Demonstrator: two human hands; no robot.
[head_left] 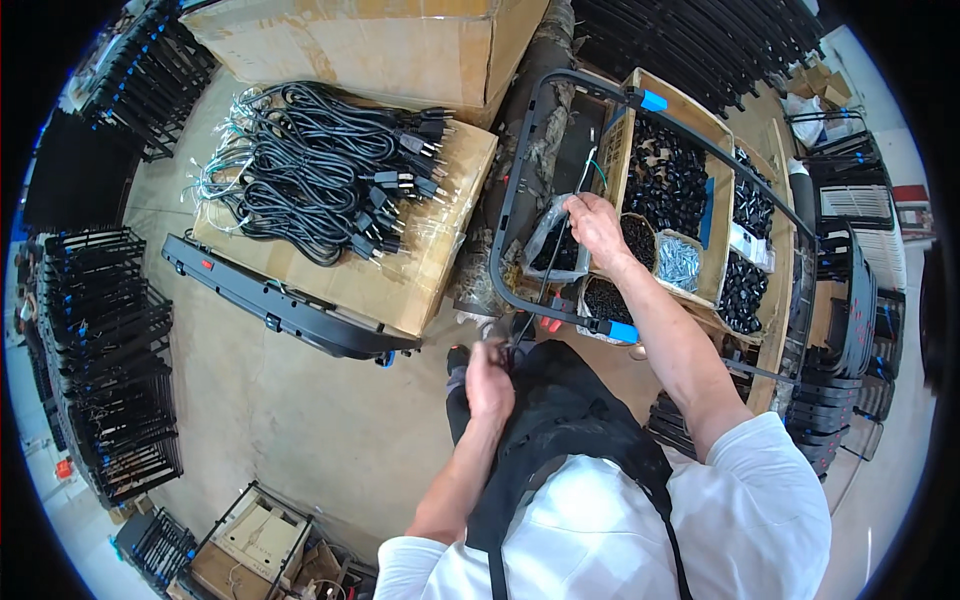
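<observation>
My right hand (597,232) is closed on a black power cord (549,277) over the parts bench. Above its fingers the cord's stripped end sticks up, with a green wire (600,172) splayed to the side. The cord runs down toward my left hand (488,384), which is curled closed around it near my lap and slightly blurred. Beneath the right hand lies a black tubular frame (508,205) with blue end pieces. Beside that hand sits a clear plastic bag (548,235) of dark parts.
At the left, coiled power cords (310,165) lie on a cardboard box (425,270). A long black rail (280,308) leans along its near side. Right of the frame stands a wooden tray (722,125) of black parts and silver screws (678,262). Stacked black frames (105,360) line the left.
</observation>
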